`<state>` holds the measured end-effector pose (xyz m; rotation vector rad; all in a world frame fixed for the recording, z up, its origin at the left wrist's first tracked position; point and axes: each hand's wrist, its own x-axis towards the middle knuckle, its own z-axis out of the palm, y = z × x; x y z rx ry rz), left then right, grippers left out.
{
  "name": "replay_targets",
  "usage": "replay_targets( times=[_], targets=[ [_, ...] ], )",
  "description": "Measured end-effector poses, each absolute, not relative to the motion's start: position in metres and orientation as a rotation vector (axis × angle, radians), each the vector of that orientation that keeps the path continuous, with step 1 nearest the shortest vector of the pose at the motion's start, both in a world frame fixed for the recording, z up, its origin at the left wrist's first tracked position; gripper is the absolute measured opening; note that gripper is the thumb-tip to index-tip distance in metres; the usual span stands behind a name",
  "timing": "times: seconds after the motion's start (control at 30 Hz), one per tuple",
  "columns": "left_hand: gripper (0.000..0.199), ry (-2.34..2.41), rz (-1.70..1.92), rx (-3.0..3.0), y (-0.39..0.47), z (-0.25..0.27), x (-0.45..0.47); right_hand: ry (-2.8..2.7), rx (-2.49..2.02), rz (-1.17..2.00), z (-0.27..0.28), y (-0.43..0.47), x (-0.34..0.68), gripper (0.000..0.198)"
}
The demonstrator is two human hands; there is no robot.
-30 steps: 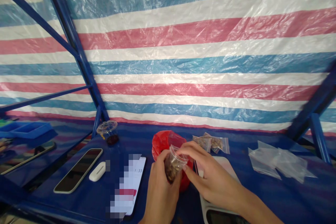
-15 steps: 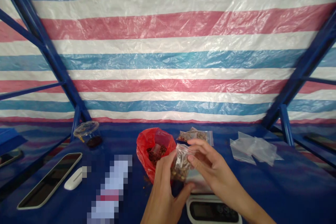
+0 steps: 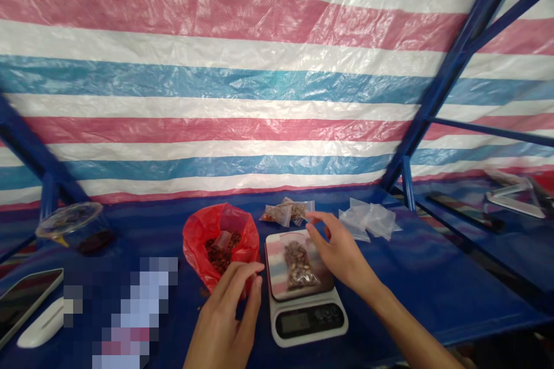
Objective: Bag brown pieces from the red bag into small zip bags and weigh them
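Note:
A small clear plastic bag of brown and pale dried bits [image 3: 298,264] lies flat on the shiny plate of a kitchen scale [image 3: 310,327]. My left hand [image 3: 229,314] is left of the scale, holding nothing, its thumb and fingers curved and apart. Over the plate's right edge hovers my right hand [image 3: 335,251], also open and apart from the bag. Just beyond my left hand stands a red plastic bag [image 3: 197,242], its mouth open. Inside it are reddish-brown dried bits and a small clear cup [image 3: 222,240]. The figures on the scale's display are too faint to read.
Filled small bags [image 3: 283,211] lie behind the scale, with flat clear bags [image 3: 370,219] to their right. At left are a lidded plastic tub [image 3: 73,228], a phone [image 3: 30,302], a white case [image 3: 43,323] and a blurred strip [image 3: 138,311]. Blue posts [image 3: 437,81] flank the striped sheet.
The small filled bag was between both my hands above the scale; now it rests on the plate, let go. My hands have moved apart, and the view has turned right.

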<state>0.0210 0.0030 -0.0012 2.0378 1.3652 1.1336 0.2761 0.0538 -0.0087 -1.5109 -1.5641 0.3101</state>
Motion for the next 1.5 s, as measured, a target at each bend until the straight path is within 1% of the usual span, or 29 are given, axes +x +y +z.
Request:
replay_targets(
  times=[0.13, 0.57, 0.83, 1.07, 1.2, 1.27, 1.37, 1.5],
  targets=[
    [0.026, 1.292, 1.065, 2.114, 0.001, 0.000, 0.020, -1.455, -1.510, 0.240, -0.003, 0.053, 0.281, 0.034],
    [0.025, 1.340, 1.055, 2.119, 0.001, -0.002, 0.016, -1.443, -1.453, 0.329, -0.004, 0.050, 0.282, 0.033],
    [0.026, 1.352, 1.018, 2.150, 0.002, -0.002, 0.016, -1.495, -1.474, 0.302, -0.004, 0.050, 0.282, 0.031],
    [0.023, 1.383, 1.103, 2.127, 0.001, -0.003, 0.018, -1.776, -1.639, 0.167, 0.004, 0.035, 0.267, 0.028],
    [0.024, 1.599, 1.248, 2.016, 0.007, 0.001, 0.013, -1.876, -1.676, -0.011, 0.004, 0.022, 0.244, 0.034],
    [0.025, 1.709, 1.328, 1.959, 0.012, 0.005, 0.005, -1.872, -1.677, -0.046, 0.001, 0.020, 0.235, 0.036],
    [0.024, 1.808, 1.384, 1.925, 0.022, 0.008, -0.008, -1.835, -1.678, 0.047, -0.005, 0.023, 0.230, 0.035],
    [0.021, 1.911, 1.320, 1.895, 0.030, 0.008, -0.021, -1.765, -1.609, 0.323, -0.009, 0.027, 0.234, 0.036]
  ],
)
